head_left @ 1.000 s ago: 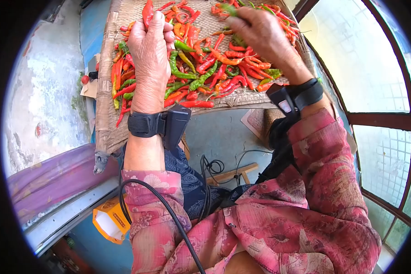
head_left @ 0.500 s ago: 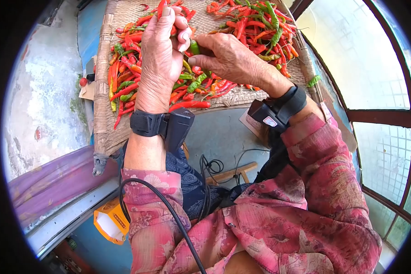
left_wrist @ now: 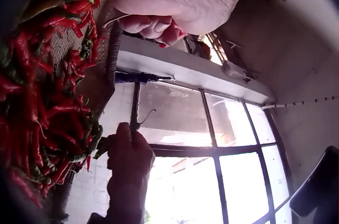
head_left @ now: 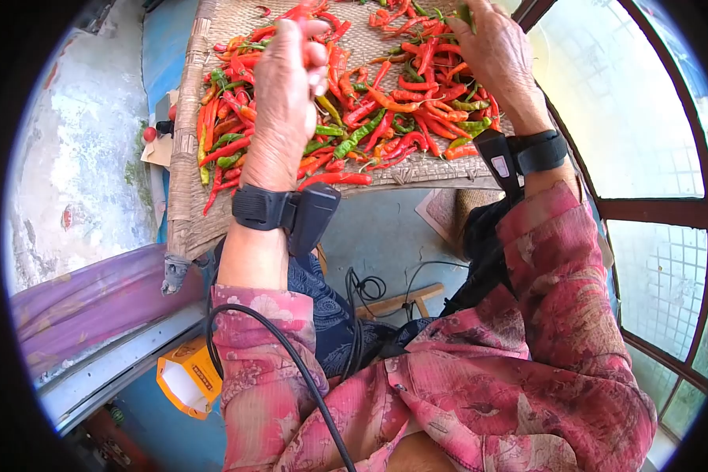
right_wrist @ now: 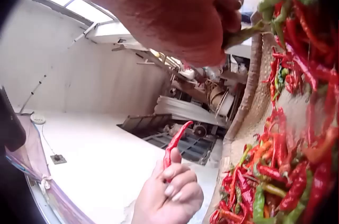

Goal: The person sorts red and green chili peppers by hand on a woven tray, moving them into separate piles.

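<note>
My left hand is raised over the left part of a woven tray. It grips a red chili pepper, whose tip points up past the thumb in the right wrist view. Over the tray's right side, my right hand pinches a green chili pepper between thumb and fingers. Red, orange and green chilies lie spread below and between the hands. A denser heap of mostly red chilies sits beside the right hand.
Window panes with a dark frame stand close along the right. A stained wall runs on the left. A black cable crosses the left sleeve, and a yellow box is below it. A wooden bar lies under the tray.
The right hand came from the right side to beside the left hand, then swung back to the right heap with a green chili. The left hand keeps its red chili, shifting slightly.
</note>
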`<state>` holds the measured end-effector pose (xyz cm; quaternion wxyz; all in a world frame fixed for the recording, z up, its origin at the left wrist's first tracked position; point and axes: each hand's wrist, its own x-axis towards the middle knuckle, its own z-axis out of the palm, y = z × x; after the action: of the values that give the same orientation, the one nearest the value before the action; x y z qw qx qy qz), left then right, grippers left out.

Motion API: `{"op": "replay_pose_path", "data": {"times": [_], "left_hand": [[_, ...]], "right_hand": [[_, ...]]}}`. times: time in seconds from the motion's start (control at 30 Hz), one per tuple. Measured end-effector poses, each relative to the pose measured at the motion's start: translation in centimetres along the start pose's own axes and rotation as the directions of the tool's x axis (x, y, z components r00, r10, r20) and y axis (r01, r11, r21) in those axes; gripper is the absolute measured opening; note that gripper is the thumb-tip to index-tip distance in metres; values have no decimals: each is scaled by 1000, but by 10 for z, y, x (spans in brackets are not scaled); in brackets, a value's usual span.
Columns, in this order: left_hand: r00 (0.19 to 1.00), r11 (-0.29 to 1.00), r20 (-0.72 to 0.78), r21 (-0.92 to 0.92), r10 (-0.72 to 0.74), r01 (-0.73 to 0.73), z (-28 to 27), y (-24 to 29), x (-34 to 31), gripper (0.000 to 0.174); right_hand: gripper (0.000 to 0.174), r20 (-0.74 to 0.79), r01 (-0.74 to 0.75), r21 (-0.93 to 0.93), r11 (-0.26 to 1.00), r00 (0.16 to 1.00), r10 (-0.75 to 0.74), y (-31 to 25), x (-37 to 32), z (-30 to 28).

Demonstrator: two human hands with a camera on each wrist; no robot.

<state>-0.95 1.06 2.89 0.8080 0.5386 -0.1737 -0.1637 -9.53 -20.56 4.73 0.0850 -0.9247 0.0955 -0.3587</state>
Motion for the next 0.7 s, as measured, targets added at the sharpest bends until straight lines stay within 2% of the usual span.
{"op": "replay_pose_path", "data": {"times": [0.03, 0.07, 0.1, 0.13, 0.17, 0.2, 0.23, 0.33, 0.37, 0.43, 0.47, 0.5, 0.53, 0.57, 0.6, 0.63, 0.67, 0.7], "left_hand": [[999, 999, 44, 45, -22, 20, 4, -4, -2, 43], [995, 996, 102, 87, -18, 9, 5, -11, -3, 40], [994, 996, 103, 87, -19, 9, 12, -13, -6, 40], [988, 970, 150, 245, -40, 3, 19, -16, -11, 39], [978, 918, 194, 395, -71, -12, 25, -18, -14, 38], [953, 888, 291, 455, -83, -61, 28, -18, -15, 37], [957, 869, 281, 490, -77, -74, 30, -26, -14, 37], [952, 816, 288, 572, -102, -86, 33, -32, -13, 39], [946, 797, 317, 586, -62, -144, 33, -31, -12, 39], [935, 777, 354, 596, -26, -204, 28, -32, -6, 39], [881, 475, 460, 753, 115, -455, 21, -36, -2, 39], [782, 86, 590, 784, 201, -614, 14, -39, -1, 39], [822, -52, 557, 830, 119, -555, 8, -43, -4, 46], [821, -53, 558, 830, 118, -556, 4, -48, -8, 46], [836, -195, 545, 829, 68, -524, 1, -52, -13, 48], [851, -334, 525, 806, 21, -489, -2, -55, -16, 50], [869, -351, 489, 802, -78, -483, -5, -55, -16, 54], [866, -350, 494, 799, -78, -488, -4, -52, -14, 54]], "right_hand": [[23, -157, 40, -48, 998, 987, -47, 3, -1, 4], [23, -157, 39, -49, 998, 986, -46, 5, -1, 8], [30, -17, 17, 159, 987, 1000, -14, -1, 1, 9], [38, 127, -36, 355, 934, 992, -10, -7, 3, 10], [44, 458, -310, 522, 795, 888, 46, -14, -3, 8], [43, 504, -399, 593, 700, 861, 64, -27, -10, 9], [43, 550, -482, 648, 590, 832, 76, -35, -14, 13], [42, 510, -415, 678, 606, 860, 19, -34, -15, 24], [42, 509, -419, 678, 604, 861, 26, -31, -14, 25], [40, 461, -379, 601, 704, 884, 82, -27, -9, 20], [30, 411, -317, 541, 779, 908, 84, -23, -4, 15], [21, 251, -242, 540, 806, 961, 121, -29, 6, -4], [22, 113, -125, 440, 889, 990, 83, -20, 6, -2], [24, -19, -17, 316, 949, 1000, 24, -8, 7, 1], [24, -7, -67, 192, 979, 998, 70, -1, 8, -2], [25, -23, -67, 160, 985, 997, 72, 8, 8, 1], [25, 14, -112, 119, 987, 994, 111, 15, 7, -1], [24, 49, -156, 74, 985, 987, 153, 18, 7, -6]]}}
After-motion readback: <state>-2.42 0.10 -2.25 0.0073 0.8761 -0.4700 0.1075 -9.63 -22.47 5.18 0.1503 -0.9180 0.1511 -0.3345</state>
